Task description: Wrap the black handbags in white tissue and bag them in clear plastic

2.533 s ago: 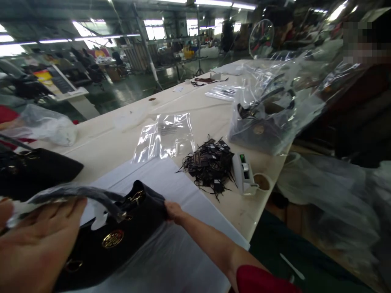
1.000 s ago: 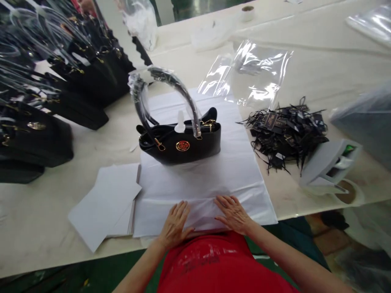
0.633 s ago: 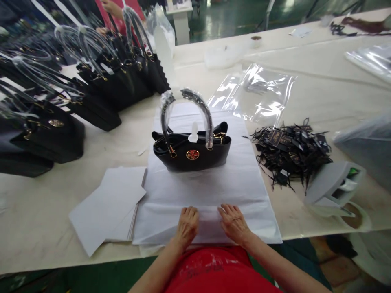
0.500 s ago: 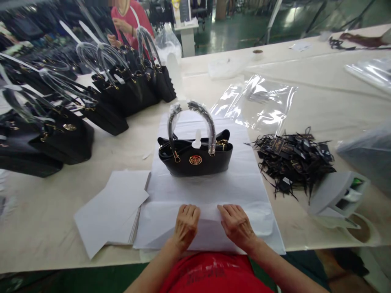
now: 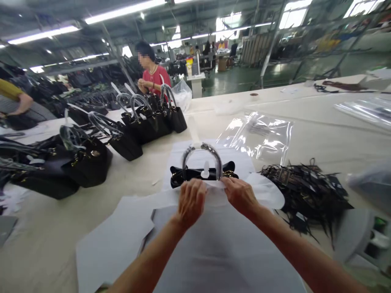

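Note:
A black handbag [image 5: 176, 178] stands upright in the middle of the table, its arched handles [image 5: 187, 156] wrapped in clear plastic. White tissue paper [image 5: 210, 244] stretches from the near side up against the bag's front and covers its round gold emblem. My left hand [image 5: 192, 200] is closed on the paper's edge just before the bag's left half. With fingers pinched, my right hand [image 5: 241, 196] grips the same edge by the base of the right handle. A loose flap of the paper spreads out to the right.
Several black handbags [image 5: 88, 160] stand along the left. A stack of white sheets [image 5: 113, 236] lies at the near left. Black hang tags [image 5: 305, 191] are heaped right, beside a tape dispenser [image 5: 363, 232]. Clear plastic bags [image 5: 259, 134] lie behind. A person in red [image 5: 157, 75] stands beyond the table.
Both hands have moved forward from the near table edge, lifting the tissue paper's edge up against the handbag's front. The emblem has become covered. The view has tilted upward.

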Demonstrator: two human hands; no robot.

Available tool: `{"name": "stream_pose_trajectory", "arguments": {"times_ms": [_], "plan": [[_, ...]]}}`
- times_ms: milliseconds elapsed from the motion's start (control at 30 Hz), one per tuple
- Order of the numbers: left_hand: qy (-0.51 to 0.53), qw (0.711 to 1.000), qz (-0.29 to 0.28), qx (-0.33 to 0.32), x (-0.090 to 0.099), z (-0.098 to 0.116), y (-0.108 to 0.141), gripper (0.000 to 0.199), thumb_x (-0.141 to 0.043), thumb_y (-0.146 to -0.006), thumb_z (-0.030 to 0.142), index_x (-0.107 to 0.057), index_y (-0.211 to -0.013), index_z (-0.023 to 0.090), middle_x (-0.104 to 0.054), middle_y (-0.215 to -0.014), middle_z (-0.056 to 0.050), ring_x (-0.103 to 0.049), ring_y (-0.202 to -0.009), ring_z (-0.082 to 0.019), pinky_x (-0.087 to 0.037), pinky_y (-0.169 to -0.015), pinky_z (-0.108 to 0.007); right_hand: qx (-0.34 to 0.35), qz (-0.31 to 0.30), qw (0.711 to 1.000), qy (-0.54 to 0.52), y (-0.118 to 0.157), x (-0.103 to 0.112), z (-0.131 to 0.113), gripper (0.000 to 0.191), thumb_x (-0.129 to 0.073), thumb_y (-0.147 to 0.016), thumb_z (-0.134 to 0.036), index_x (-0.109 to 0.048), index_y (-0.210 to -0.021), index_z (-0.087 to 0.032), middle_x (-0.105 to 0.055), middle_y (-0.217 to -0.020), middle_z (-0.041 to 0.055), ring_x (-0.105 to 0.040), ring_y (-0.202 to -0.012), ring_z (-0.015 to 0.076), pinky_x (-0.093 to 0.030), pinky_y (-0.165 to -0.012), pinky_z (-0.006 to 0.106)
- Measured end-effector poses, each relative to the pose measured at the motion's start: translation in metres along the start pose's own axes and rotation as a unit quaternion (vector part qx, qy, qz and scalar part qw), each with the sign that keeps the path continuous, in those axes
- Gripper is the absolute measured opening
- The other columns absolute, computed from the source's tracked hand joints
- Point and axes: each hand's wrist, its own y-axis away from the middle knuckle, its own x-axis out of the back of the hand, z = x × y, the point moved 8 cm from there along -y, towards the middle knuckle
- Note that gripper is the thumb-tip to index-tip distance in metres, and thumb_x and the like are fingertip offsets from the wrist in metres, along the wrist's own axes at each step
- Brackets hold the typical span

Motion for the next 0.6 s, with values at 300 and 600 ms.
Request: {"name": "stream_pose_trajectory", "arguments": {"times_ms": [300,600], "plan": [[-0.036,0.998,-0.050,0.000,-0.033,-0.019,-0.008,0.032,-0.051,-0.087,0.014,-0.050,-0.118,0.009,-0.060,-0.107,-0.015,-0.054,-0.109,-0.028,-0.045,-0.090,-0.043,-0.018,-0.020,0.998,-0.051,-0.005,0.001,0.007,0.018,-0.047,-0.078,-0.012,-0.062,-0.086,-0.018,-0.067,-0.079,0.0045,-0.060,-0.072,0.0176,-0.043,-0.067,0.027],[0.023,0.979,-0.202,-0.022,-0.066,-0.028,-0.016,0.021,-0.048,-0.083,0.004,-0.051,-0.068,0.018,-0.050,-0.064,-0.002,-0.049,-0.062,-0.019,-0.039,-0.054,-0.030,-0.041,0.048,0.940,-0.334,-0.065,0.036,0.007,0.085,-0.071,-0.067,-0.040,-0.028,-0.138,-0.020,-0.056,-0.117,0.0111,-0.055,-0.103,0.0252,-0.045,-0.084,0.038]]}}
